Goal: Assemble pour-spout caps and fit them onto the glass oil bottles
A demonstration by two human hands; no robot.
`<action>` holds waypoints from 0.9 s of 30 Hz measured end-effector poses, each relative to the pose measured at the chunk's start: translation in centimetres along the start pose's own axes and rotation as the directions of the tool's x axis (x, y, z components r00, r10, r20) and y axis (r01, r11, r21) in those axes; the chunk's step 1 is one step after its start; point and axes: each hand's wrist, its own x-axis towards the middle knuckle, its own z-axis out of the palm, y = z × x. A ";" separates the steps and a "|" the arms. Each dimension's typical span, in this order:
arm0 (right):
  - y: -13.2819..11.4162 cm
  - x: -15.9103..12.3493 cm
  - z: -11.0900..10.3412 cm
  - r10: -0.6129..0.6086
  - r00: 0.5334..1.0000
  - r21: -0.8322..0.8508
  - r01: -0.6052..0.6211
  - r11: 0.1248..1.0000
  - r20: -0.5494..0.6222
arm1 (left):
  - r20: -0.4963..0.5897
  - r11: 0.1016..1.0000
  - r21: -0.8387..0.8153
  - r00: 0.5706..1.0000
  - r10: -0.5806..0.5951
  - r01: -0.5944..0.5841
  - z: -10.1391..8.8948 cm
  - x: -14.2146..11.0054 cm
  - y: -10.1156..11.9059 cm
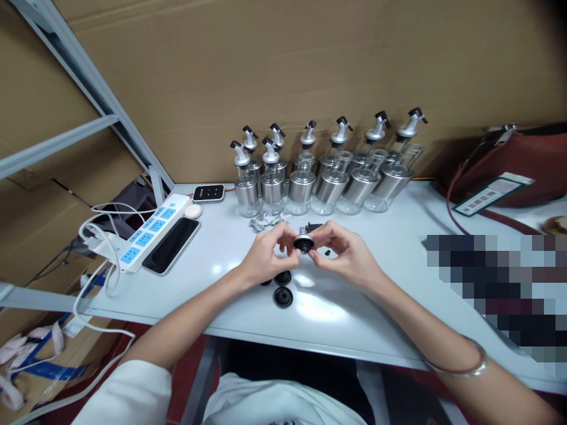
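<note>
Between my two hands, a little above the table, is a silver pourer top with a black ribbed stopper (304,243). My left hand (273,252) pinches it from the left, and my right hand (345,251) grips its right side. Just below my left hand lie several black round stoppers (283,297), one partly hidden by the fingers. Small silver pieces (266,221) rest behind my left hand. A black pourer piece (314,226) shows behind my right fingers, and a tiny black part (328,252) lies under that hand.
Glass bottles with steel bands (302,188) stand along the cardboard wall, several with silver pourers fitted. At left are a power strip (157,227), a phone (172,245) and a small black device (208,193). A brown bag (514,165) sits at right beside a blurred-out area.
</note>
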 end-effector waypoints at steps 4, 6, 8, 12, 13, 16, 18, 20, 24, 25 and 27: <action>0.1 0.6 -1.1 -0.120 0.993 -0.190 0.120 0.974 0.012 | 0.014 0.962 -0.270 0.999 -0.041 0.043 0.1 0.4 -0.3; 0.2 0.8 -1.8 -0.161 0.982 -0.318 0.183 0.930 0.095 | 0.007 0.929 -0.353 0.993 -0.116 0.111 0.3 0.5 -0.5; 0.6 1.0 -2.6 -0.171 0.973 -0.425 0.222 0.877 0.157 | -0.013 0.904 -0.388 0.980 -0.200 0.180 0.4 0.7 -0.6; 2.6 1.4 -4.2 -0.121 0.987 -0.654 0.159 0.739 0.103 | -0.037 0.834 -0.466 0.934 -0.354 0.298 0.2 0.9 -0.7; 3.2 1.5 -4.5 -0.095 0.993 -0.701 0.115 0.704 0.069 | -0.020 0.815 -0.477 0.923 -0.384 0.329 0.1 0.9 -0.7; 4.5 1.8 -4.7 0.010 1.000 -0.754 -0.012 0.656 -0.008 | 0.044 0.790 -0.467 0.903 -0.427 0.397 0.0 0.9 -0.6; 4.8 2.0 -4.5 0.090 0.996 -0.745 -0.072 0.663 -0.016 | 0.056 0.807 -0.442 0.910 -0.412 0.393 0.0 0.9 -0.5; 4.6 2.1 -4.4 0.146 0.989 -0.723 -0.119 0.680 -0.025 | 0.041 0.838 -0.415 0.927 -0.372 0.354 0.0 0.9 -0.4; 3.2 2.0 -4.2 0.151 0.987 -0.560 -0.160 0.813 -0.063 | -0.033 0.904 -0.352 0.961 -0.273 0.245 -0.1 0.7 -0.3; 2.7 1.9 -4.1 0.150 0.987 -0.471 -0.161 0.868 -0.061 | -0.046 0.916 -0.335 0.967 -0.250 0.221 -0.1 0.6 -0.4; 1.6 1.6 -3.7 0.142 0.989 -0.268 -0.150 0.952 -0.047 | -0.056 0.938 -0.293 0.976 -0.211 0.186 -0.2 0.5 -0.4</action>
